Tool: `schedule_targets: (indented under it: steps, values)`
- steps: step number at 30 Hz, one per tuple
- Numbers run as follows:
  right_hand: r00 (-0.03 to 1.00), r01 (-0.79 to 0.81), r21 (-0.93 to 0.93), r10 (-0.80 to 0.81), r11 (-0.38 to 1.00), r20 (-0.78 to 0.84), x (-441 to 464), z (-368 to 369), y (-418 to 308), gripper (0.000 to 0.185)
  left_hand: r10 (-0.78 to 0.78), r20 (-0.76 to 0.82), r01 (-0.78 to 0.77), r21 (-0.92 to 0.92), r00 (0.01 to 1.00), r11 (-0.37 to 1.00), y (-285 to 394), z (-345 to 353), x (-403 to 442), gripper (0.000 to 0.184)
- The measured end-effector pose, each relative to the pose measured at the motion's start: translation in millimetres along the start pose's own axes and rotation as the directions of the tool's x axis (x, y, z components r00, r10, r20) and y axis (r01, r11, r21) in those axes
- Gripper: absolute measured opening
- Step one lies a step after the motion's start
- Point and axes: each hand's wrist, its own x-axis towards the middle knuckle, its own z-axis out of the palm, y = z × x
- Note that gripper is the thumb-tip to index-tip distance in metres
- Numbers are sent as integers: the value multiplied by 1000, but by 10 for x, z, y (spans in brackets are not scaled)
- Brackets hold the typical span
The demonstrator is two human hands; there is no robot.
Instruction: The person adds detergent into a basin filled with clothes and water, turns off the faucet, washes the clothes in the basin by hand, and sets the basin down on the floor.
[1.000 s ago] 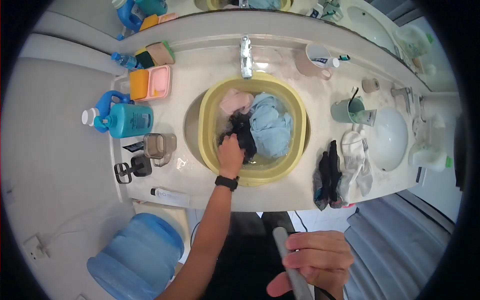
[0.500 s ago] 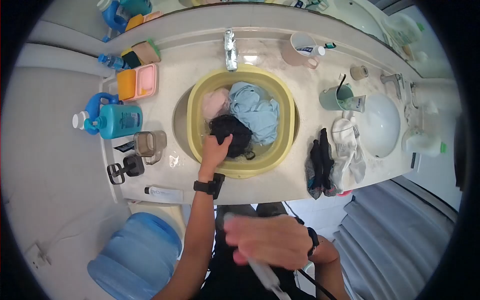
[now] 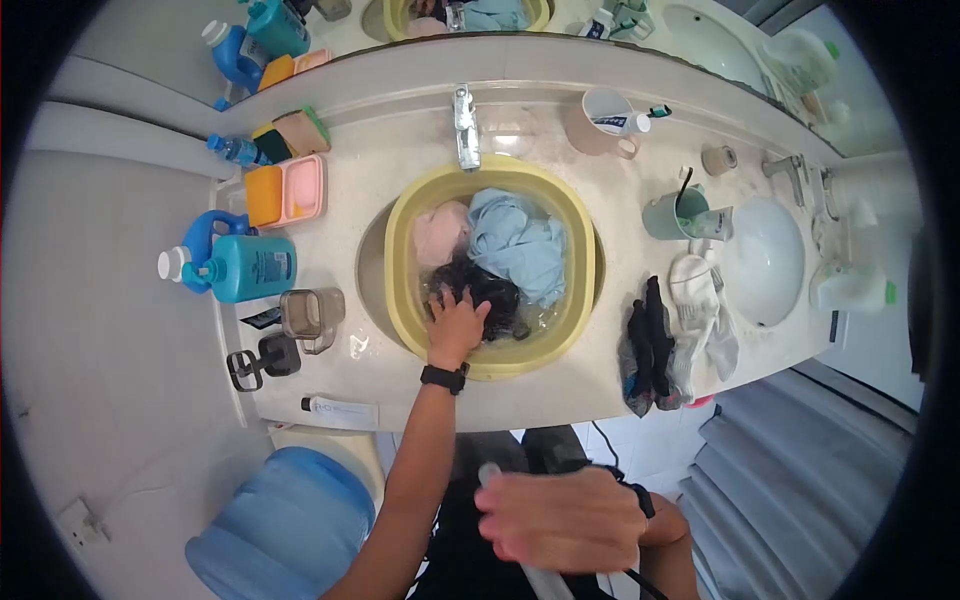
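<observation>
Over crumpled black cloth [image 3: 502, 295], left fingers [image 3: 448, 299] splay, while right fingers [image 3: 502, 500] clasp a pale rod [image 3: 546, 583].

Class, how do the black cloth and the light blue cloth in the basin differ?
The light blue cloth shows more surface than the black cloth. The left hand touches the black cloth; no hand touches the light blue cloth. The black cloth lies nearer the person than the light blue cloth. Both lie in the yellow basin.
</observation>
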Motion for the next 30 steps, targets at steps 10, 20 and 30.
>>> schedule_targets:
  steps: [10,20,30]
  values:
    - [997,68,57,-69,996,16,18,-135,35,31,-61,225,47,70,972,996,85,-9,60,70]
    - [986,77,10,-75,997,-150,154,23,-99,25,33,216,11,-200,976,980,49,134,67,75]
    - [997,38,-36,-36,999,70,112,-51,108,27,19,25,6,-748,999,663,80,-433,-37,34]
